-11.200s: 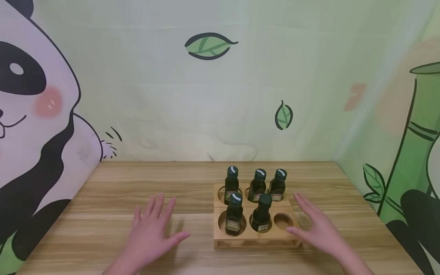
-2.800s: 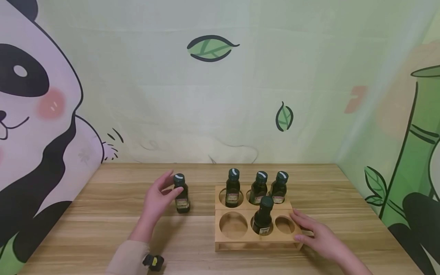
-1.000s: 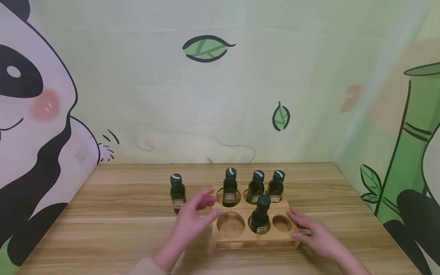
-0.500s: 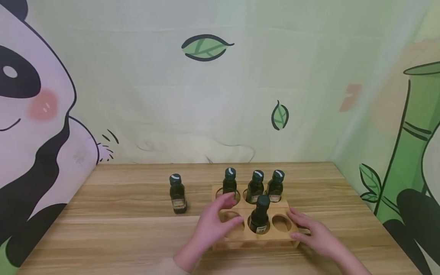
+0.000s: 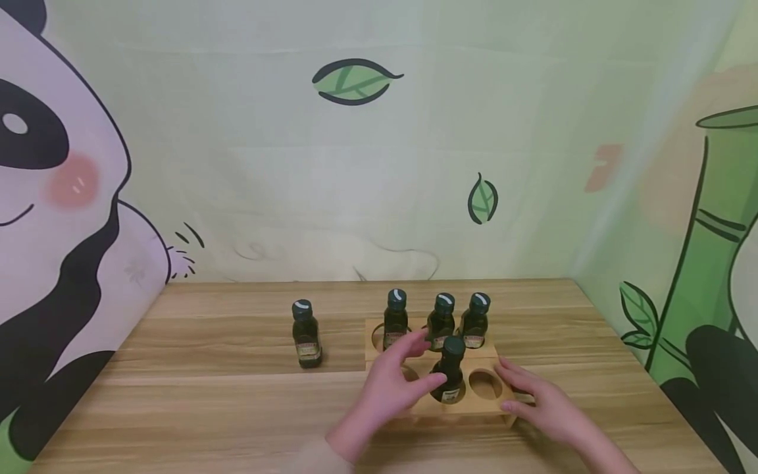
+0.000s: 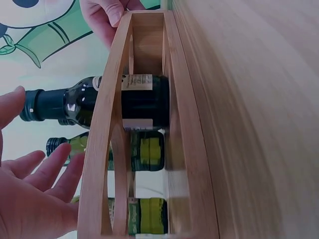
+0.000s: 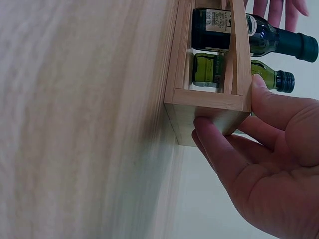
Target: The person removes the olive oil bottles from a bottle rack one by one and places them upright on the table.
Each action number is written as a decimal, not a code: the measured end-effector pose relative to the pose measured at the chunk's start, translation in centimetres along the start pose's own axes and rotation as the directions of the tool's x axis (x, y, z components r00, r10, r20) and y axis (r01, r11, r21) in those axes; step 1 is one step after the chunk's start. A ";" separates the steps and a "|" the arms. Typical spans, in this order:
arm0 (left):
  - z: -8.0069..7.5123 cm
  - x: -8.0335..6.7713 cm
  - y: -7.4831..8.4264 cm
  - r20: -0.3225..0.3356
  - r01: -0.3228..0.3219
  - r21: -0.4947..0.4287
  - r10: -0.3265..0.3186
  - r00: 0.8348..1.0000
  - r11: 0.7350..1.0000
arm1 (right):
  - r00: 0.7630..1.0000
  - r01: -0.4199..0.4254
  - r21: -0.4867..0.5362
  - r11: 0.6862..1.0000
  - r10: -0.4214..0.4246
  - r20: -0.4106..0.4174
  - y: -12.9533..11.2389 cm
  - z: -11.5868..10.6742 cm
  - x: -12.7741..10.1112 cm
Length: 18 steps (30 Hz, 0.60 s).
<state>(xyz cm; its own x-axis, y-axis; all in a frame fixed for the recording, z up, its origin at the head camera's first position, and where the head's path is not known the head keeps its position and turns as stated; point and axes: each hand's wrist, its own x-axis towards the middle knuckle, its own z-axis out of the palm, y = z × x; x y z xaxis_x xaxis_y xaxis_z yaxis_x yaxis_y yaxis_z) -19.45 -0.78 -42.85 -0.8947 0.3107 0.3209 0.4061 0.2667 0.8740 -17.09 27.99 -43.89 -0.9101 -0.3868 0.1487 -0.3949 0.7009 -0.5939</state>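
Head view: we're reaching our left hand (image 5: pixel 391 388) w/ fingers released toward the front bottle (image 5: pixel 451 368), which is standing in the rack (image 5: pixel 491 411) on the table (image 5: pixel 207 395). Our right hand (image 5: pixel 541 405) is steadying the rack's right end.

Left wrist: fingers (image 6: pixel 50 167) are hanging spread, just beside the bottle neck, grasping nothing.

Right wrist: thumb & fingers (image 7: pixel 217 144) are grasping the rack's end.
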 end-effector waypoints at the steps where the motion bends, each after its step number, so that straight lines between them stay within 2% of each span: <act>1: 0.1 0.1 0.0 0.002 -0.008 -0.008 0.008 1.000 1.000 | 1.000 0.000 0.000 1.000 0.000 -0.001 0.0 0.0 0.0; 7: 0.8 0.7 0.2 0.024 -0.028 -0.061 0.030 0.999 0.998 | 1.000 0.003 -0.010 1.000 -0.003 -0.002 0.0 0.0 0.0; 18: 1.6 1.3 0.3 0.058 0.008 -0.132 -0.001 0.998 0.991 | 1.000 -0.012 0.014 1.000 0.012 0.008 -0.1 -0.1 0.0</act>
<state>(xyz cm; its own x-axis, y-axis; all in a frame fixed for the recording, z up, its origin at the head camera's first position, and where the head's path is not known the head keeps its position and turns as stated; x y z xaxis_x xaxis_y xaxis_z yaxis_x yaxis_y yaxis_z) -20.16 1.13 -42.76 -0.8827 0.3628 0.2987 0.3707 0.1466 0.9171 -17.06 27.97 -43.71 -0.9137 -0.3832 0.1355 -0.3823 0.6968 -0.6069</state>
